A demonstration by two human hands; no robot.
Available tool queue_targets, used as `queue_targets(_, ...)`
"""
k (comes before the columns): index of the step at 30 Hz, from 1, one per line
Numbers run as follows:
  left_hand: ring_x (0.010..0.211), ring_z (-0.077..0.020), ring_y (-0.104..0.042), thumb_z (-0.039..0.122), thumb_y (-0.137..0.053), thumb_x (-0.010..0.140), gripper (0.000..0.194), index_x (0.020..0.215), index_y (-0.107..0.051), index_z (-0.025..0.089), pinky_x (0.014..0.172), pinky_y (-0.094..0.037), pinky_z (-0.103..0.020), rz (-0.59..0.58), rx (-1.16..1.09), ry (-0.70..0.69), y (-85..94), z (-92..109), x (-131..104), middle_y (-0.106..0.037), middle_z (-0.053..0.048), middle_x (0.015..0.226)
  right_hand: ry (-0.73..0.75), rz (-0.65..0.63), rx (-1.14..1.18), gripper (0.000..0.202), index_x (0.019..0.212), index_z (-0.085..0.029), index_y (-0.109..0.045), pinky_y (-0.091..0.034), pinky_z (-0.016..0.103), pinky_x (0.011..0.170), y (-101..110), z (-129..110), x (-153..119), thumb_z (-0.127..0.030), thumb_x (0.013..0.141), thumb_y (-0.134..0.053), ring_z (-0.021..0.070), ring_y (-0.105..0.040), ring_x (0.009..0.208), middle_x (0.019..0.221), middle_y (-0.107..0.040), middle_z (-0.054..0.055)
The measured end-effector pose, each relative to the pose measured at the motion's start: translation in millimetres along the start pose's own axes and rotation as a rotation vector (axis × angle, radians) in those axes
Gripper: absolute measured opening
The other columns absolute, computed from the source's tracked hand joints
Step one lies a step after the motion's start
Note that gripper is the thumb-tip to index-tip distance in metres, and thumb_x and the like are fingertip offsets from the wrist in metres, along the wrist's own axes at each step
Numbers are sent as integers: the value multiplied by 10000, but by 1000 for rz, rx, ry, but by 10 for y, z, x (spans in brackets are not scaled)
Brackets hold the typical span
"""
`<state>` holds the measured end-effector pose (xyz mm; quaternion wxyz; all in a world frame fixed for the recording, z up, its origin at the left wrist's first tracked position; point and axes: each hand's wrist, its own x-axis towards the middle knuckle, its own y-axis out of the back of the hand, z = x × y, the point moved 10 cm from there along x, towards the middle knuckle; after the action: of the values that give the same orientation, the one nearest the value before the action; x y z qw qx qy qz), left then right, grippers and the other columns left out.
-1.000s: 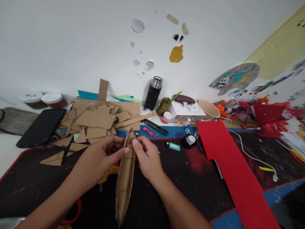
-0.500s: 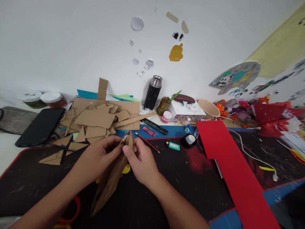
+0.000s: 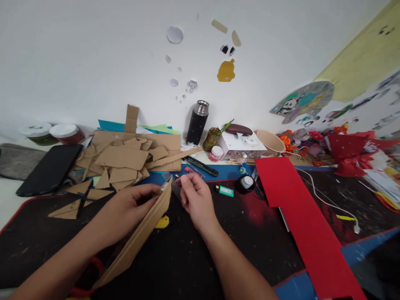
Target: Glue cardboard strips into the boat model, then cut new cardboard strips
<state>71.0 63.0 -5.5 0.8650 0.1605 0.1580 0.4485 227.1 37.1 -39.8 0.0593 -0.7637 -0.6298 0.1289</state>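
Observation:
A folded brown cardboard piece [image 3: 140,233] stands tilted over the black mat, one broad side facing right. My left hand [image 3: 133,208] is closed around its far left side, the fingertips partly hidden behind it. Clear plastic film [image 3: 166,176] shows at the upper corner of the cardboard. Just right of that corner, my right hand [image 3: 197,196] is closed in a pinch on the clear film, which stretches between it and the cardboard. A yellow piece [image 3: 162,222] lies beneath, and red scissor handles [image 3: 90,275] show under my left forearm.
Cardboard scraps [image 3: 123,156] are heaped at the back left beside a black phone [image 3: 50,170]. A black flask [image 3: 197,123], a utility knife [image 3: 201,166] and a green lighter [image 3: 225,191] sit behind my hands. Red card [image 3: 308,221] lies along the right.
My right hand has come off the cardboard, moving right and up with the clear film pinched. The cardboard has turned so its broad side shows more. The view has shifted slightly.

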Motion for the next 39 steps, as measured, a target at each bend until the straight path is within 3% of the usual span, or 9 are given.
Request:
queue_targets(6,1003,-311,-800,616,-590,986,455,1110,-872,281,962,-620,-386,25,93,-52,-44,48,-7,-869,-65,1122,-10,-27,32,476,910,-218,-665,-199,213,386,-28,-22,-13,-685,918,-753,87,-291,415,493,-450,-118)
queue_targets(17,908,-332,-812,499,-478,1008,442,1133,-846,288,788,-590,-386,195,508,-97,1,104,-77,-871,-79,1063,3,-16,-51,531,825,-248,-572,-232,233,426,-36,-9,-21,-747,908,-734,98,-307,439,503,-433,-115)
queue_targets(25,898,-335,-786,385,-408,1049,470,1197,-822,221,728,-549,-388,245,821,-207,-73,235,-148,-839,-135,1021,40,61,-151,464,780,-250,-584,-251,254,480,45,37,-2,-666,905,-749,118,-321,494,530,-391,-107)
queue_targets(33,869,-367,-774,331,-393,1042,508,1248,-824,159,691,-552,-432,220,932,-246,-114,249,-135,-824,-184,1021,22,68,-129,415,740,-251,-580,-241,252,475,59,49,3,-595,891,-757,116,-304,487,522,-376,-108)
queue_targets(39,934,-344,-784,338,-389,1051,518,1287,-824,184,756,-590,-427,204,947,-254,-131,241,-138,-841,-172,1089,-8,75,-51,467,701,-259,-523,-231,242,452,65,101,19,-607,868,-787,101,-276,451,496,-361,-121)
